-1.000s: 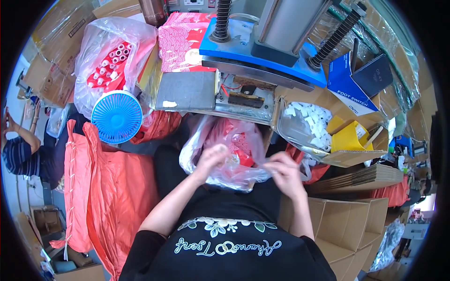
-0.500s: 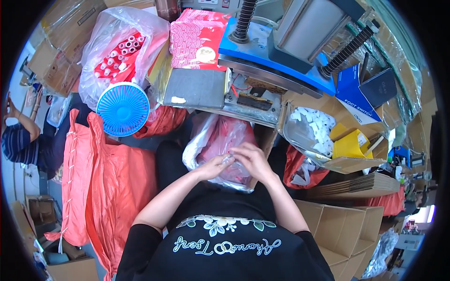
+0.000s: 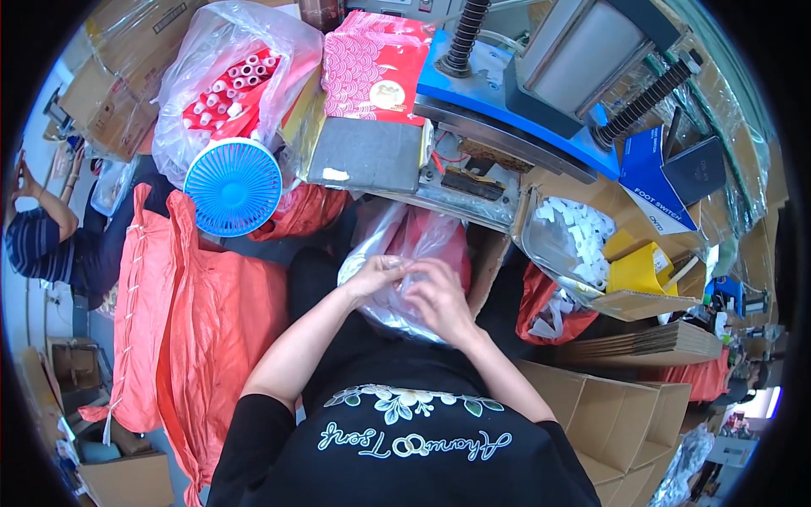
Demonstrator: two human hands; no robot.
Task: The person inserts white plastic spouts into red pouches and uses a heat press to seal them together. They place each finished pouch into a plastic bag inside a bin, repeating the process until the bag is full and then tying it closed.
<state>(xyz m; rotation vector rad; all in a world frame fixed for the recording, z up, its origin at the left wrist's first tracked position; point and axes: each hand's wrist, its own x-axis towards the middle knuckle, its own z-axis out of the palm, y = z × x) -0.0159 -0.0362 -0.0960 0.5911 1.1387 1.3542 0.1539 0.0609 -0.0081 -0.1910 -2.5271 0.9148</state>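
A clear plastic bag point(image 3: 414, 232) with pink-red contents sits between my knees, under the front edge of the work table. My left hand point(image 3: 378, 277) is closed at the bag's gathered upper part, thumb and fingertips pinched on the film. Close beside it on the right, my right hand point(image 3: 439, 300) has bent fingers reaching toward the left fingertips. Motion smears those fingers, so I cannot tell whether they grip the film. What exactly the bag contains is hidden by the film and my hands.
A blue press point(image 3: 507, 97) stands on the table beside red printed packaging point(image 3: 376, 72). At left are a blue fan point(image 3: 232, 188), a bag of red-and-white rolls point(image 3: 245, 76) and a large red sack point(image 3: 220, 329). White plastic pieces point(image 3: 574, 232) and cardboard cartons point(image 3: 608, 414) lie right.
My hands were together over the bag's middle; now the left has shifted left and up, and the right has turned with its fingers more bent. The whole view has shifted slightly.
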